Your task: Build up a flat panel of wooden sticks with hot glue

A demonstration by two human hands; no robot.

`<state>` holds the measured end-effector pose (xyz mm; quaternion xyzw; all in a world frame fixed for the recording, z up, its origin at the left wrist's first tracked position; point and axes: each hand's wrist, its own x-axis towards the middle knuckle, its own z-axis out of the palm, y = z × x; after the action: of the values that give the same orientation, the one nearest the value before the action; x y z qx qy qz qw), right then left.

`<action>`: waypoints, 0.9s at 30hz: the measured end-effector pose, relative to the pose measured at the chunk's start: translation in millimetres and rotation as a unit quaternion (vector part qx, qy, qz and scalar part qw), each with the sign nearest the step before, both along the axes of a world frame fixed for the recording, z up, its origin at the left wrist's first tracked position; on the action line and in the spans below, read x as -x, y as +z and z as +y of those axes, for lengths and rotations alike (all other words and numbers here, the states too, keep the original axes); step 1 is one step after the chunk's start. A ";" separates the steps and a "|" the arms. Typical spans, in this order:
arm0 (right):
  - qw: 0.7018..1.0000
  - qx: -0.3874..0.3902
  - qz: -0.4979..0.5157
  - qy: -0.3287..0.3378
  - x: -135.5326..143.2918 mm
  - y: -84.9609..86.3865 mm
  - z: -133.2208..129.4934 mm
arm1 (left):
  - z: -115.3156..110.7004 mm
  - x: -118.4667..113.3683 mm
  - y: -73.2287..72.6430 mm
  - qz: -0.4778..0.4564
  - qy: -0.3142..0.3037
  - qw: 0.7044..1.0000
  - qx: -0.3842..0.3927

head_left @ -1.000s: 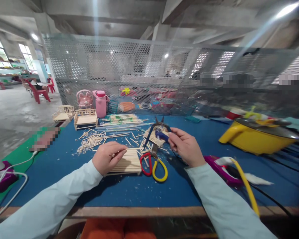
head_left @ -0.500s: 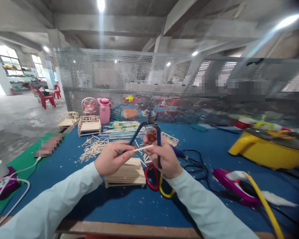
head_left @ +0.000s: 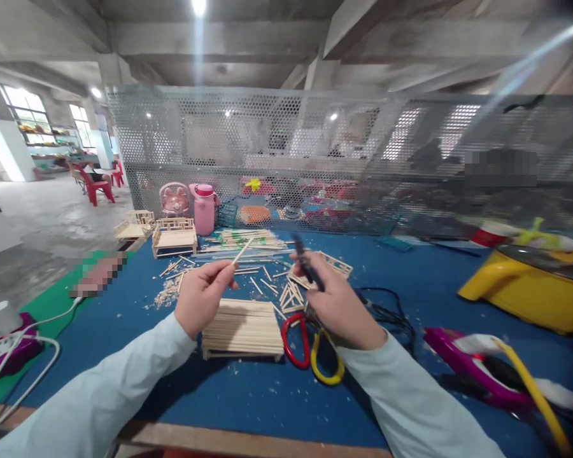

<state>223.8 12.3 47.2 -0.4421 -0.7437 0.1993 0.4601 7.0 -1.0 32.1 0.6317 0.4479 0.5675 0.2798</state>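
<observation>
Left grip [head_left: 203,298] shifted leftward, pinching stick [head_left: 242,250] | right grip [head_left: 341,302] wrapped round blurred pliers [head_left: 309,266] | yellow pot [head_left: 530,296]: contents hidden

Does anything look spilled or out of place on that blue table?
Mainly the mess: loose stick scraps lie in a jumbled heap beside the left hand, and pale crumbs dot the blue table. They look untidy next to the neatly lined-up stick platform. Nothing looks clearly broken.

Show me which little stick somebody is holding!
The pale stick pinched in the left hand, slanting upward; the other loose sticks lie on the blue table.
</observation>
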 end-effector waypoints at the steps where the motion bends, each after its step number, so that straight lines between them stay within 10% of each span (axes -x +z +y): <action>1: 0.997 0.003 -0.072 -0.021 -0.7 -3.2 0.5 | 1.5 -0.3 -1.2 0.006 0.006 1.000 -0.002; 27: 0.965 0.015 -0.260 0.000 29.1 -11.3 -17.8 | -12.0 -12.7 -3.8 0.112 -0.068 0.991 -0.020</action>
<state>194.8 -5.5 35.9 -0.4854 -0.8349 0.0891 0.2438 19.7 -13.0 28.3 0.7257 0.4211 0.4815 0.2535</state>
